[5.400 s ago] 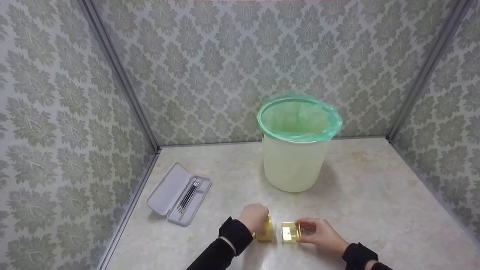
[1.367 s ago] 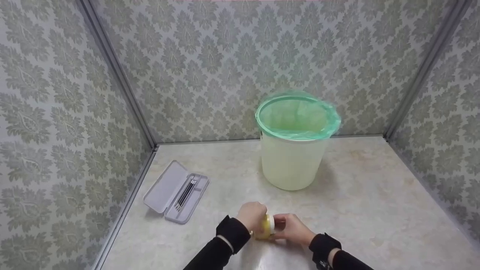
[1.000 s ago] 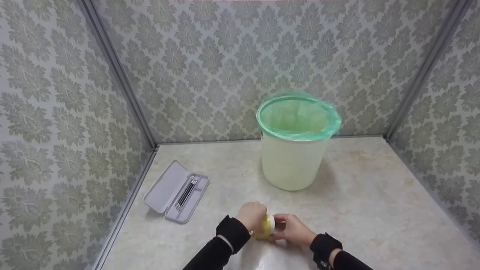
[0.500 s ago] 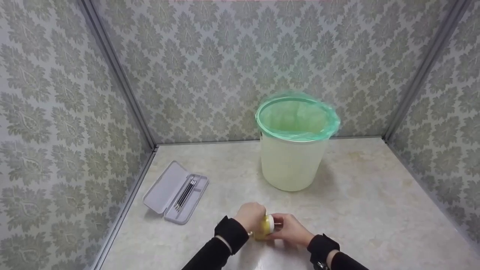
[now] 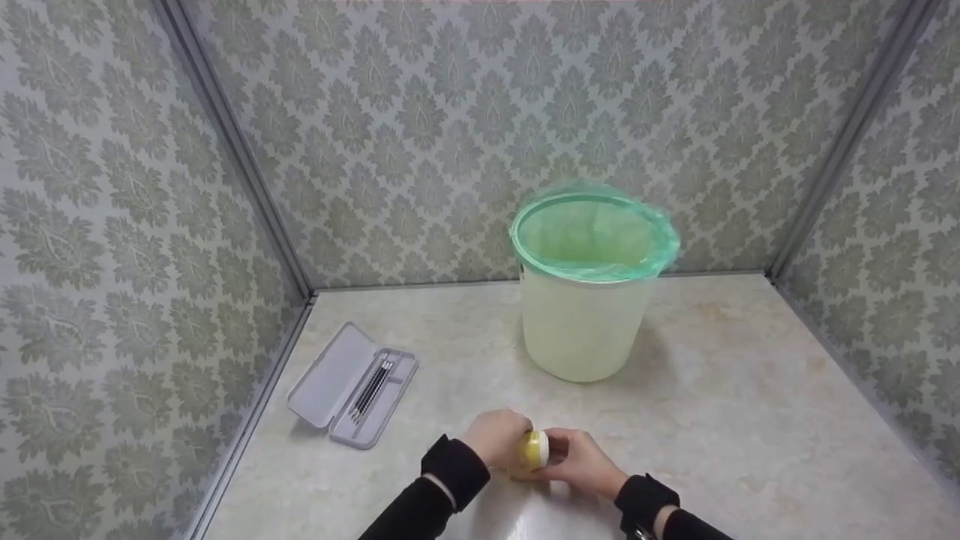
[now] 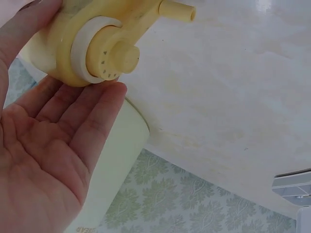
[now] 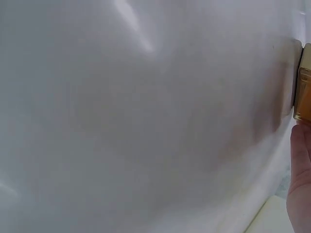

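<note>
Between my hands in the head view is a small yellow crank pencil sharpener (image 5: 535, 450) with a white end facing right. My left hand (image 5: 496, 439) grips its left side. In the left wrist view, fingertips lie along the sharpener (image 6: 60, 58) below its dial, with the thumb on the far side; the crank handle (image 6: 177, 10) sticks out to the right. My right hand (image 5: 583, 461) holds the white end between thumb and fingers. In the right wrist view, a clear amber box (image 7: 304, 99) shows at the edge, with the right fingers (image 7: 300, 155) just below.
A pale bin (image 5: 585, 326) with a green liner (image 5: 596, 271) stands behind the hands. To the left lies an opened grey pencil case (image 5: 330, 375) holding several dark pencils (image 5: 370, 394). Patterned walls enclose the table (image 5: 735, 397) at the back and sides.
Earlier my right hand held a clear yellow box apart from the sharpener; it then moved left to the sharpener's end. In the last half second my left hand has shifted slightly left and down.
</note>
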A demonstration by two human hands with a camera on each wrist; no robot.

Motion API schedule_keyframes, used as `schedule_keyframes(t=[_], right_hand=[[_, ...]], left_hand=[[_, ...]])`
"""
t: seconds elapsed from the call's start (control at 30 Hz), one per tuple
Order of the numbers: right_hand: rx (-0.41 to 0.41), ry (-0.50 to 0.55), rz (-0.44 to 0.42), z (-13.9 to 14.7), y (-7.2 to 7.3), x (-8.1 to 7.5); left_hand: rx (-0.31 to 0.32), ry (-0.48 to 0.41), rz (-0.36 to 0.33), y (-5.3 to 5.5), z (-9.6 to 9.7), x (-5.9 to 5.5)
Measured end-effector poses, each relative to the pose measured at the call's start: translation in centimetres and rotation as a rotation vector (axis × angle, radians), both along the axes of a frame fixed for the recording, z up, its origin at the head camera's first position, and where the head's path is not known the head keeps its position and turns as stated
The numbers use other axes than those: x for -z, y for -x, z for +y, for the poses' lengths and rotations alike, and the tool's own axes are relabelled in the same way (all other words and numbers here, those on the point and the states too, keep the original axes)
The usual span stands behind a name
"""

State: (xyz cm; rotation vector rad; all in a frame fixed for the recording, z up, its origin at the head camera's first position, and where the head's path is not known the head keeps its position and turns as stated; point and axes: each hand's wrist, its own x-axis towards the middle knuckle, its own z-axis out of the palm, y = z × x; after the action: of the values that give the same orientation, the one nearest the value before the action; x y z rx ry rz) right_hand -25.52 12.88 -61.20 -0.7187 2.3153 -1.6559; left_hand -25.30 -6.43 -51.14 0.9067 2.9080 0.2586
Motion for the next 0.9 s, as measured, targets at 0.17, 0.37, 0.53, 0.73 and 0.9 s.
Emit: schedule_keyframes(t=[0.17, 0.37, 0.53, 0.73, 0.9], right_hand=[[0.035, 0.022, -0.013, 0.4, -0.2, 0.0], [0.108, 0.027, -0.025, 1.7, -0.1, 0.2], [0.196, 0.031, -0.03, 3.4, 0.1, 0.3], [0.437, -0.036, -0.023, 6.0, 0.4, 0.0], [0.64, -0.117, -0.048, 9.3, 1.1, -0.5]], left_hand=[[0.016, -0.016, -0.054, 0.1, -0.4, 0.2], [0.013, -0.065, -0.03, -0.2, -0.8, 0.8], [0.017, -0.096, -0.011, -0.6, -1.3, 1.5], [-0.016, -0.083, 0.003, -1.1, -2.5, 2.8], [-0.101, -0.101, 0.046, -1.5, -3.6, 3.9]])
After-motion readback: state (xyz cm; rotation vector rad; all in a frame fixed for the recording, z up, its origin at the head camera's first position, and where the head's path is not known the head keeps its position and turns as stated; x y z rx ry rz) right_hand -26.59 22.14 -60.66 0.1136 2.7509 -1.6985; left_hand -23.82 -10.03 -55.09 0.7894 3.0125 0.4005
